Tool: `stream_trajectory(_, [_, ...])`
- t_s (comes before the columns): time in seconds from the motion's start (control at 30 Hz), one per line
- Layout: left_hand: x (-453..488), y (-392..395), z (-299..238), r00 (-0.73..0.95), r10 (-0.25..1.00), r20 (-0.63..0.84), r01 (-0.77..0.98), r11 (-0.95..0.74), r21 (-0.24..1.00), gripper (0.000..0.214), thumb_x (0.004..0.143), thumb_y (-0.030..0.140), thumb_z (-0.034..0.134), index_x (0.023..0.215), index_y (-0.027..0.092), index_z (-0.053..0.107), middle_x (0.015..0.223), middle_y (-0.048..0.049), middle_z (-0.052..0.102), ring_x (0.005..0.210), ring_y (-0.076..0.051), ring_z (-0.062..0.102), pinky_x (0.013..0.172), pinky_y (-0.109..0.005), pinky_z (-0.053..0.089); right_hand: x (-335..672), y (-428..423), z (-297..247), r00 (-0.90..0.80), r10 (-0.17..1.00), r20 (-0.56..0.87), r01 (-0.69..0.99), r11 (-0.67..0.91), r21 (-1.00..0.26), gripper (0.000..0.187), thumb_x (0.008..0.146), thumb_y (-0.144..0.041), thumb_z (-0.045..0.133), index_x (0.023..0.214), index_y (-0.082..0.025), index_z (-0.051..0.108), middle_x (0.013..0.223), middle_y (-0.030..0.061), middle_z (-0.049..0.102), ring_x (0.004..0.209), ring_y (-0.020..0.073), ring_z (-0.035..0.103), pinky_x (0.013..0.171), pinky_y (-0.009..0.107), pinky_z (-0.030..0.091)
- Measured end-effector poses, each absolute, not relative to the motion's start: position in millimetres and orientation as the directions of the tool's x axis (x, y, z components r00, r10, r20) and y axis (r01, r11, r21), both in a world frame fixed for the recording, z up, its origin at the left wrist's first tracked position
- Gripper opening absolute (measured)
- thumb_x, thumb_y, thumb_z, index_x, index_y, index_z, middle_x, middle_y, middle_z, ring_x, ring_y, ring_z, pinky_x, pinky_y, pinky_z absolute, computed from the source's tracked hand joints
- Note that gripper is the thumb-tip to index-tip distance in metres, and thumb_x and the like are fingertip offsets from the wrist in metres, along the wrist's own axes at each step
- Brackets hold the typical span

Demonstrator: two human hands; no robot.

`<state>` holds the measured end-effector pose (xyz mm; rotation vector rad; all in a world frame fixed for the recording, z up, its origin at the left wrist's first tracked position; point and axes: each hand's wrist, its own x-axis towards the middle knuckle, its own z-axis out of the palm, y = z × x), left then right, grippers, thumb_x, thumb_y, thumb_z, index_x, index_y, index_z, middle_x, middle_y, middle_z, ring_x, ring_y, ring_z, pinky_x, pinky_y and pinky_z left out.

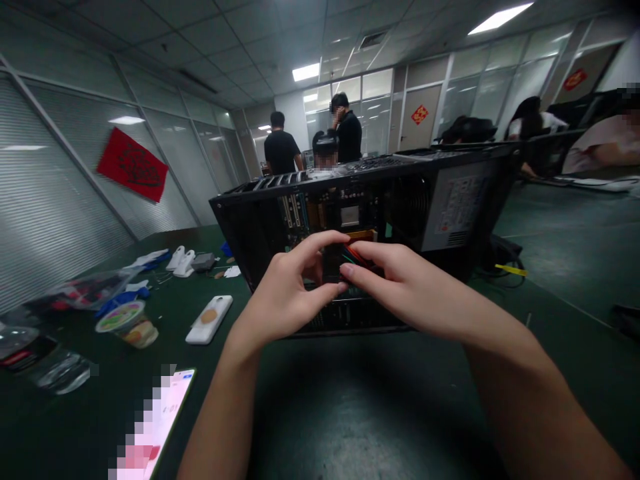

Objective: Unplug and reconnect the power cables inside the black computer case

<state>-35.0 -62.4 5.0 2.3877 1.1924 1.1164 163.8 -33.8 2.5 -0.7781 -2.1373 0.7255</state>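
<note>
An open computer case (320,313) lies before me, its inside facing me, with the motherboard at the back and a labelled power supply (457,203) at upper right. In front of it, my right hand (400,273) pinches a small bundle of wires (354,253), red, green and dark, between thumb and index finger. My left hand (290,283) curls in from the other side, its index and thumb tips close to the right fingertips. What lies between the left fingers is dark and partly hidden.
Left on the green table (340,427) are a phone (173,407), a white device (210,320), a plastic cup (127,323), a water bottle (45,360) and plastic bags (90,290). Black cables with a yellow tag (511,270) lie right of the case. Several people are beyond it.
</note>
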Motion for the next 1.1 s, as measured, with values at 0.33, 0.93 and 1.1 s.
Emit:
stream_trajectory(0.33, [-35, -66, 5, 0.389, 0.769, 0.506, 0.587, -0.631, 0.507, 0.052, 0.082, 0.019, 0.066, 0.133, 0.024, 0.057, 0.086, -0.0006, 0.068, 0.071, -0.015, 0.063, 0.065, -0.025, 0.051, 164, -34, 3, -0.656, 0.661, 0.364, 0.312, 0.677, -0.667, 0.011, 0.088, -0.025, 0.057, 0.093, -0.018, 0.064, 0.086, 0.0022, 0.069, 0.072, 0.0157, 0.058, 0.06, 0.025, 0.04])
stream_trajectory(0.93, [-37, -76, 12, 0.393, 0.718, 0.575, 0.685, -0.646, 0.337, 0.055, 0.078, 0.016, 0.069, 0.132, 0.024, 0.062, 0.098, -0.0012, 0.073, 0.075, -0.014, 0.065, 0.07, -0.022, 0.052, 154, -40, 6, -0.624, 0.692, 0.363, 0.283, 0.633, -0.721, 0.015, 0.086, -0.021, 0.054, 0.09, -0.016, 0.067, 0.087, 0.0029, 0.071, 0.077, 0.0174, 0.062, 0.065, 0.026, 0.043])
stream_trajectory(1.1, [-34, -78, 13, 0.379, 0.675, 0.633, 0.69, -0.662, 0.293, 0.06, 0.077, 0.02, 0.073, 0.135, 0.025, 0.059, 0.09, 0.001, 0.071, 0.073, -0.014, 0.065, 0.07, -0.022, 0.052, 158, -42, 10, -0.635, 0.678, 0.37, 0.186, 0.6, -0.778, 0.015, 0.083, -0.019, 0.054, 0.089, -0.017, 0.068, 0.084, 0.0005, 0.069, 0.076, 0.0169, 0.06, 0.063, 0.024, 0.044])
